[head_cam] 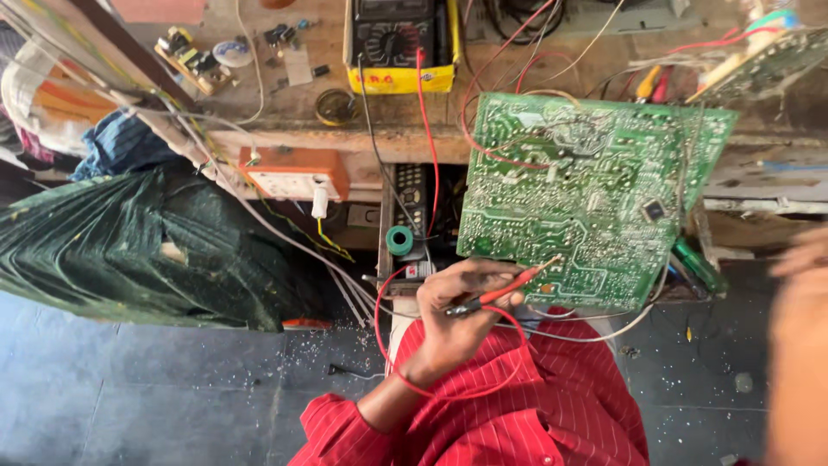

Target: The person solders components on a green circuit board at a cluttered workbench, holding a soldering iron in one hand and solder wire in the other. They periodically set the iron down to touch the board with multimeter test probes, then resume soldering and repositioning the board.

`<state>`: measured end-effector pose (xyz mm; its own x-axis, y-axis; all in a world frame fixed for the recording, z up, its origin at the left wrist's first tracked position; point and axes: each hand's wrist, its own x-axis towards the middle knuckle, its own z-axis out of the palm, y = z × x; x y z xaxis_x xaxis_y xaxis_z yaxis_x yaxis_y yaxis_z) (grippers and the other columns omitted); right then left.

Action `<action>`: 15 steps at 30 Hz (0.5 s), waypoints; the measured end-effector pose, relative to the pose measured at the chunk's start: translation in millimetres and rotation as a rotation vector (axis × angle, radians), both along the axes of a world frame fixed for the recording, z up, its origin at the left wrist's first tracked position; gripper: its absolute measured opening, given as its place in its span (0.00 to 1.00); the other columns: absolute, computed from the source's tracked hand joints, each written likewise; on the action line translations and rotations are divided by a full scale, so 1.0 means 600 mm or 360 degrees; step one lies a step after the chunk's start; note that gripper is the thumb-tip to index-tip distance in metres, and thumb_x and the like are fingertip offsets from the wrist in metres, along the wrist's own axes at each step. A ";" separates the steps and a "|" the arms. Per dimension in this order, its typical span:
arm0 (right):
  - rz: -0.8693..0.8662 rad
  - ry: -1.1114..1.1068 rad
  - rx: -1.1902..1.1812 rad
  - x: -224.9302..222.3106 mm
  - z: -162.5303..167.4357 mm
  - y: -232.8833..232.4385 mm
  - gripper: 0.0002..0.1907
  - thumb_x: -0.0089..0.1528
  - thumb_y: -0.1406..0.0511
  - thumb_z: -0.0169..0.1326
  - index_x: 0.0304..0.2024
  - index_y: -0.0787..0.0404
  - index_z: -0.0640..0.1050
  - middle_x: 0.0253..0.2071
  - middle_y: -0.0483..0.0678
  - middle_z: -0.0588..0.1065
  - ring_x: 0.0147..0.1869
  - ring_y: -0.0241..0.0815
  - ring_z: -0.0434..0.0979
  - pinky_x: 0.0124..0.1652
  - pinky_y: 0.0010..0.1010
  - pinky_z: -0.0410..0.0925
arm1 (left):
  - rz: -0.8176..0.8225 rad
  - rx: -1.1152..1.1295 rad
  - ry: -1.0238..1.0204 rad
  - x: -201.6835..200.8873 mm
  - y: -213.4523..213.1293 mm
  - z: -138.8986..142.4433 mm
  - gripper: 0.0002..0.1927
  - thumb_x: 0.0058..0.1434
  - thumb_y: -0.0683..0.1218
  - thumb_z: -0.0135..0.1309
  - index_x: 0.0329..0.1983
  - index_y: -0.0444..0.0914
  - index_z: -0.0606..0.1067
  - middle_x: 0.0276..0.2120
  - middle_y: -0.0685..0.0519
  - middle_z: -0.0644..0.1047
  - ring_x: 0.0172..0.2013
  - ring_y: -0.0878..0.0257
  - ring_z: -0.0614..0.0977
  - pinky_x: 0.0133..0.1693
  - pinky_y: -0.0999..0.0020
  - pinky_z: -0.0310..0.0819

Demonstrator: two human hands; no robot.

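**Probes held to the solder side of a green board**

A red probe (509, 289) and a black one beside it are being pinched together in the left hand (457, 315), fingers closed on both. The red tip is being pressed to the lower edge of the green circuit board (586, 194), just above the grip. Testing appears under way, with most of the board untouched. The yellow multimeter (401, 43) is lying well above. The right hand (798, 345) is blurred; its grip cannot be told.
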<state>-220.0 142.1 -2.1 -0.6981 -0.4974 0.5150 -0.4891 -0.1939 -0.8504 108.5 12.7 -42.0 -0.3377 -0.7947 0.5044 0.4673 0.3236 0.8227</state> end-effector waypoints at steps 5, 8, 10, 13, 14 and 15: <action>0.0520 -0.0682 0.0489 0.240 -0.020 -0.005 0.13 0.64 0.67 0.57 0.48 0.69 0.81 0.37 0.55 0.81 0.32 0.41 0.81 0.32 0.30 0.76 | 0.0108 0.0061 0.0083 -0.015 0.024 -0.001 0.09 0.57 0.33 0.67 0.40 0.32 0.80 0.46 0.43 0.84 0.46 0.57 0.86 0.48 0.66 0.82; 0.0719 -0.0751 0.0368 0.297 -0.003 -0.055 0.12 0.65 0.68 0.57 0.48 0.70 0.81 0.39 0.52 0.80 0.36 0.37 0.79 0.36 0.27 0.73 | 0.0193 0.0103 0.0152 -0.021 0.031 0.005 0.10 0.57 0.33 0.66 0.42 0.31 0.80 0.45 0.43 0.83 0.45 0.58 0.86 0.47 0.67 0.82; 0.0862 -0.0715 0.0240 0.314 0.007 -0.080 0.10 0.67 0.70 0.57 0.47 0.72 0.81 0.40 0.52 0.79 0.40 0.35 0.78 0.40 0.26 0.73 | 0.0277 0.0032 0.0135 -0.018 0.030 0.007 0.12 0.57 0.33 0.66 0.43 0.31 0.81 0.45 0.43 0.83 0.45 0.57 0.86 0.47 0.67 0.82; 0.0943 -0.0586 0.0155 0.326 0.009 -0.098 0.07 0.69 0.71 0.57 0.45 0.73 0.81 0.41 0.52 0.78 0.43 0.36 0.78 0.46 0.26 0.73 | 0.0382 -0.0037 0.0195 -0.023 0.023 0.006 0.12 0.57 0.33 0.67 0.44 0.32 0.80 0.46 0.44 0.82 0.46 0.57 0.86 0.47 0.67 0.82; 0.0940 -0.0558 0.0135 0.327 0.008 -0.101 0.07 0.69 0.71 0.57 0.44 0.73 0.80 0.42 0.52 0.78 0.43 0.36 0.78 0.47 0.26 0.73 | 0.0411 -0.0054 0.0227 -0.023 0.020 0.005 0.12 0.58 0.33 0.67 0.43 0.33 0.80 0.46 0.45 0.82 0.46 0.57 0.86 0.48 0.68 0.82; 0.0933 -0.0531 0.0117 0.328 0.006 -0.103 0.07 0.68 0.72 0.57 0.44 0.73 0.80 0.44 0.51 0.78 0.44 0.36 0.78 0.48 0.26 0.73 | 0.0415 -0.0070 0.0200 -0.022 0.020 0.004 0.13 0.57 0.33 0.67 0.45 0.34 0.80 0.46 0.45 0.82 0.45 0.57 0.86 0.47 0.68 0.82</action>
